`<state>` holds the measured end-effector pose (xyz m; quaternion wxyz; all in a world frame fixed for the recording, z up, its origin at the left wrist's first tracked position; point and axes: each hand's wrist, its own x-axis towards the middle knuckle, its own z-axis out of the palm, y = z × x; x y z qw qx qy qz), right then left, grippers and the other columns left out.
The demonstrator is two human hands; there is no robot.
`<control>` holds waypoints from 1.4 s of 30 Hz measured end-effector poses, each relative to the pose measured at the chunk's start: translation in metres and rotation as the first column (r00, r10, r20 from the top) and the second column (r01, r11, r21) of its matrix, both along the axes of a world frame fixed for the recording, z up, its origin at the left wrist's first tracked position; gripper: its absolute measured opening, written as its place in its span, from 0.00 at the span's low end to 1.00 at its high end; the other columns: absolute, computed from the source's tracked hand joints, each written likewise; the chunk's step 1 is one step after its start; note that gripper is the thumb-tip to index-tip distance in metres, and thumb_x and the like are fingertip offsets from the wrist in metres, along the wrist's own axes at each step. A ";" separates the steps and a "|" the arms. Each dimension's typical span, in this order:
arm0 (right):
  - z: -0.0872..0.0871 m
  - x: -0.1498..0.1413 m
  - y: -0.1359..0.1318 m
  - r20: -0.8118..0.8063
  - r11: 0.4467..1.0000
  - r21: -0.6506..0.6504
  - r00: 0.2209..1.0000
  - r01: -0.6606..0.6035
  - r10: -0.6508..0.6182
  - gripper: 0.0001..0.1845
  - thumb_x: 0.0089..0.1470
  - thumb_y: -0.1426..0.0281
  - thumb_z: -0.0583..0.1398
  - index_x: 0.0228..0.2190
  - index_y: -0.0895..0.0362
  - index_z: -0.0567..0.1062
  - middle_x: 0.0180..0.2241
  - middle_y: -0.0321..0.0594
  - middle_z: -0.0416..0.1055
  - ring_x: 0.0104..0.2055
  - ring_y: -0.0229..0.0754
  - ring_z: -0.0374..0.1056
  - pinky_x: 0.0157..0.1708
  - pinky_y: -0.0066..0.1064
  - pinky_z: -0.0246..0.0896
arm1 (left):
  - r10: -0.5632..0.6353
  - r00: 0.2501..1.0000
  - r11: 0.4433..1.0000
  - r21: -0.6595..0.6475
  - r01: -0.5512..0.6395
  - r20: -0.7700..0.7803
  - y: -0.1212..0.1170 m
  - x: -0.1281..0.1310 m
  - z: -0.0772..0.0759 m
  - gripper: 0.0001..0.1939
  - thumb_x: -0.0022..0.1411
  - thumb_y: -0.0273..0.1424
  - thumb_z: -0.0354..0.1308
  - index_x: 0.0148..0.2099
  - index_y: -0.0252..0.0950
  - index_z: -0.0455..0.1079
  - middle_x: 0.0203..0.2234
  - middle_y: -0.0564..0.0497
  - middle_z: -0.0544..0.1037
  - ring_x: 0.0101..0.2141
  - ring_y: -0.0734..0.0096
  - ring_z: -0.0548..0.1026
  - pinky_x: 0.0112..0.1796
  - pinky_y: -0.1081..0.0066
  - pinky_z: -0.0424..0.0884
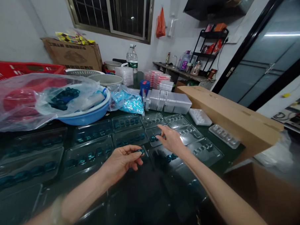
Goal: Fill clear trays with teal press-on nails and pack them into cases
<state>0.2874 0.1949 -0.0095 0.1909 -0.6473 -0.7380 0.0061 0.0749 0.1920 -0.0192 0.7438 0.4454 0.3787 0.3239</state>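
One teal piece (pixel 140 151) sits pinched between the thumb and fingertips of the left hand (pixel 121 161); the right hand (pixel 170 140) has its fingertips at a second piece (pixel 153 138) in a clear tray (pixel 149 131), its grip hard to tell; a light pinch suits pieces this small; more trays (pixel 88 159) cover the dark table (pixel 228 159); a blue basin (pixel 84 116) lies beyond.

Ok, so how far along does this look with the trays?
Done: the clear trays on the left hold rows of teal pieces. In hand: the left hand pinches a teal piece, and the right hand touches another in a part-filled tray. Left: the trays on the right show no pieces, and the bag holds more.
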 end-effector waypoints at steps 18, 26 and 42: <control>-0.003 -0.049 -0.081 -0.904 0.987 -0.049 0.428 -0.151 0.021 0.04 0.46 0.71 0.58 0.27 0.58 0.70 0.21 0.31 0.64 0.21 0.31 0.59 0.20 0.22 0.54 | 0.048 0.968 0.906 0.419 0.063 -0.248 -0.032 0.020 0.016 0.11 0.50 0.36 0.57 0.34 0.33 0.69 0.16 0.54 0.68 0.17 0.79 0.63 0.16 0.78 0.57; -0.007 -0.037 -0.081 -0.986 0.871 -0.161 0.032 -0.464 -0.165 0.08 0.41 0.70 0.61 0.23 0.59 0.66 0.13 0.26 0.56 0.13 0.27 0.49 0.12 0.20 0.42 | -0.151 0.981 0.972 0.166 0.169 -0.119 -0.035 0.019 0.013 0.10 0.50 0.35 0.58 0.27 0.33 0.66 0.12 0.58 0.60 0.14 0.84 0.56 0.14 0.80 0.46; -0.011 -0.053 -0.082 -0.977 0.977 -0.160 0.166 -0.140 -0.137 0.02 0.42 0.72 0.56 0.21 0.59 0.66 0.14 0.26 0.52 0.15 0.27 0.46 0.15 0.20 0.41 | -0.034 0.999 0.996 0.079 0.036 -0.022 -0.044 0.020 0.012 0.09 0.51 0.33 0.58 0.34 0.35 0.64 0.15 0.60 0.60 0.13 0.85 0.55 0.14 0.80 0.44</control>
